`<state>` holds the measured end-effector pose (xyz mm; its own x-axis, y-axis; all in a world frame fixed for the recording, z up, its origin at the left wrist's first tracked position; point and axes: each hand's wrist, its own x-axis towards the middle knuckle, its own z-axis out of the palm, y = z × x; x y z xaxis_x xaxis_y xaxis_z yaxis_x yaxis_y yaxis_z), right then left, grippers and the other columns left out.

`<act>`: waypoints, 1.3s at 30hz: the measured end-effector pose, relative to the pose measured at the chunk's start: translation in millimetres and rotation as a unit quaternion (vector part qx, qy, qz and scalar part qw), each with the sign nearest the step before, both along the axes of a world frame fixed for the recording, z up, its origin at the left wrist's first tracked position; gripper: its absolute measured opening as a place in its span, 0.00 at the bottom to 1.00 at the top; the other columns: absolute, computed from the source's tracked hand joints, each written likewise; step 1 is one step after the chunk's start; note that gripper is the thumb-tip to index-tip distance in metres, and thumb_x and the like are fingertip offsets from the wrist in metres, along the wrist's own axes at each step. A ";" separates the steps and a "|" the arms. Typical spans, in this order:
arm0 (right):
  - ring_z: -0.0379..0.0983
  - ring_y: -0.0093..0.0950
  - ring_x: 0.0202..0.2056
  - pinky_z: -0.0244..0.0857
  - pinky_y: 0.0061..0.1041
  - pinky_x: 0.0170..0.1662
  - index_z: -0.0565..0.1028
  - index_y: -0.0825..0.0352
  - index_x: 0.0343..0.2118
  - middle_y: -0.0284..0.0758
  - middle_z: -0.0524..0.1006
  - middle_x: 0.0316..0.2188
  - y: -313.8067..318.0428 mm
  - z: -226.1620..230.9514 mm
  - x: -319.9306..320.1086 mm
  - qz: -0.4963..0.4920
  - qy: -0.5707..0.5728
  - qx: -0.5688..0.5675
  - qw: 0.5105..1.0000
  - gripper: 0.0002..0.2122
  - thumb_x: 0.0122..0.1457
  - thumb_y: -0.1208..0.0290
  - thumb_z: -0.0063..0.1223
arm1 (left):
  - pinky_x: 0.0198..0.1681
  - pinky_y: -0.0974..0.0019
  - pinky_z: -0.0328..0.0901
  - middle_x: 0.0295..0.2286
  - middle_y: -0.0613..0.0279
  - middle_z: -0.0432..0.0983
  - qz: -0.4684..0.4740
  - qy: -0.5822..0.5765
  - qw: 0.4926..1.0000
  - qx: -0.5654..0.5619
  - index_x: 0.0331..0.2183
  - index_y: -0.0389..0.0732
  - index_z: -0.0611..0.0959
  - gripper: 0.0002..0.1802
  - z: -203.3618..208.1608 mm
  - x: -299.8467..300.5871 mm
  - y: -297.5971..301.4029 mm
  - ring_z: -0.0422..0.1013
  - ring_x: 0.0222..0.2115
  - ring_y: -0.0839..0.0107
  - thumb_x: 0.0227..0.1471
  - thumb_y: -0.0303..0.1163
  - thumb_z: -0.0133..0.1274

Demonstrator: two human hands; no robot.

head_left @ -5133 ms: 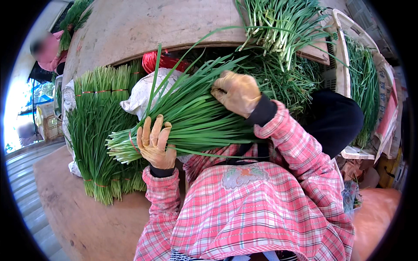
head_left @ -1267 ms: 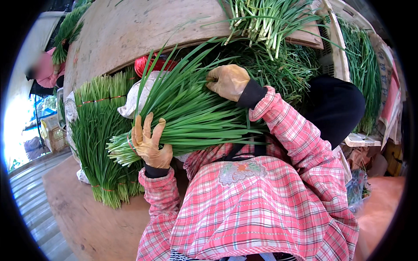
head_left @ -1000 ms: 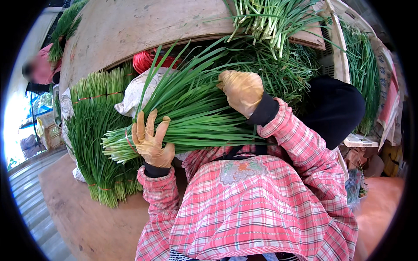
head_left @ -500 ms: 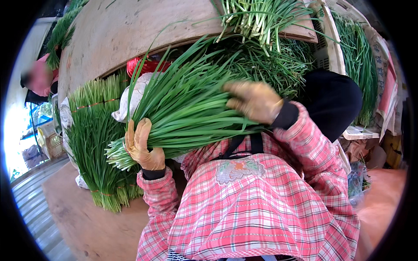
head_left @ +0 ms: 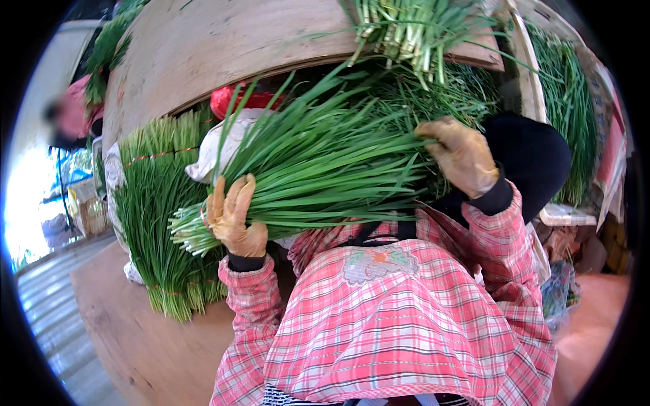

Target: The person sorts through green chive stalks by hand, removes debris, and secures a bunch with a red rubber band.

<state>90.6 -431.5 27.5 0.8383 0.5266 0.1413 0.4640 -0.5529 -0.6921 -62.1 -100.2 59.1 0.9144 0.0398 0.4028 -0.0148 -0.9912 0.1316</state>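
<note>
A large bunch of garlic chives [head_left: 325,176] lies slantwise across my lap, white stem ends at the left, green leaves fanning to the right. My left hand [head_left: 237,215], in a tan glove, grips it near the stem ends, beside a reddish band. At the far leaf tips, my right hand [head_left: 464,154], gloved alike, has its fingers curled together. Whether a leaf is pinched in them is hard to see. Left of the bunch, tied chive bundles [head_left: 159,210] are stacked on a board, next to a white cloth-like bundle [head_left: 227,143].
A wooden board [head_left: 237,40] spans the far side, with more chives [head_left: 413,30] at its right end. Loose leaves [head_left: 467,95] lie under that edge. At the right stands a crate [head_left: 531,61] of chives. A person in pink [head_left: 76,115] is at far left.
My right hand has moved right, off the middle of the leaves to their tips, and its fingers have curled in. My left hand keeps its grip on the bunch.
</note>
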 end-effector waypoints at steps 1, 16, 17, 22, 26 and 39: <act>0.72 0.39 0.34 0.66 0.32 0.37 0.74 0.66 0.36 0.41 0.74 0.35 4.7 16.7 4.4 -0.035 0.025 -0.023 0.999 0.13 0.44 0.78 0.55 | 0.53 0.55 0.50 0.41 0.62 0.75 0.001 0.018 1.000 0.000 0.41 0.45 0.79 0.33 3.4 -0.5 -1.8 0.63 0.50 0.56 0.24 0.20 0.45; 0.67 0.43 0.43 0.61 0.36 0.45 0.64 0.69 0.50 0.48 0.70 0.43 254.2 51.2 -18.5 0.416 -0.147 -0.088 0.893 0.27 0.50 0.58 0.51 | 0.48 0.56 0.59 0.39 0.62 0.70 -0.039 -0.124 0.991 0.033 0.35 0.44 0.79 0.22 -7.6 -47.4 2.3 0.66 0.40 0.60 0.31 0.37 0.60; 0.68 0.45 0.41 0.61 0.36 0.44 0.63 0.70 0.51 0.50 0.70 0.42 243.2 44.1 -17.1 0.423 -0.093 -0.069 0.899 0.28 0.52 0.55 0.50 | 0.47 0.56 0.60 0.37 0.61 0.70 -0.004 -0.149 0.988 0.047 0.34 0.43 0.79 0.21 -7.2 -59.0 0.4 0.66 0.39 0.59 0.31 0.36 0.61; 0.67 0.45 0.41 0.61 0.37 0.44 0.59 0.72 0.54 0.50 0.69 0.43 201.5 15.3 -31.0 0.360 -0.147 0.011 0.921 0.31 0.52 0.57 0.51 | 0.49 0.58 0.57 0.42 0.54 0.68 0.287 -0.247 0.852 -0.363 0.46 0.35 0.69 0.38 -59.8 -103.4 -5.0 0.65 0.43 0.59 0.35 0.45 0.63; 0.65 0.45 0.43 0.59 0.38 0.46 0.56 0.70 0.57 0.48 0.67 0.45 194.6 6.5 -48.4 0.348 -0.151 0.020 0.925 0.32 0.50 0.63 0.53 | 0.52 0.62 0.55 0.46 0.55 0.66 0.163 -0.215 0.641 -0.719 0.50 0.33 0.65 0.42 -84.1 -95.0 10.7 0.63 0.46 0.65 0.44 0.54 0.56; 0.71 0.38 0.34 0.65 0.34 0.34 0.72 0.65 0.41 0.39 0.74 0.34 150.1 79.4 -47.9 0.301 -0.166 0.144 0.928 0.18 0.46 0.67 0.60 | 0.47 0.68 0.61 0.43 0.62 0.69 0.054 -0.247 0.644 -0.722 0.45 0.35 0.71 0.32 -9.1 -42.4 -12.8 0.65 0.44 0.70 0.36 0.33 0.63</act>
<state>42.7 -281.4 106.9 0.2892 0.7857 0.5468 0.8433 0.0612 -0.5339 -104.4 -113.0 50.0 0.6495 0.7518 0.1137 -0.3489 0.1618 0.9231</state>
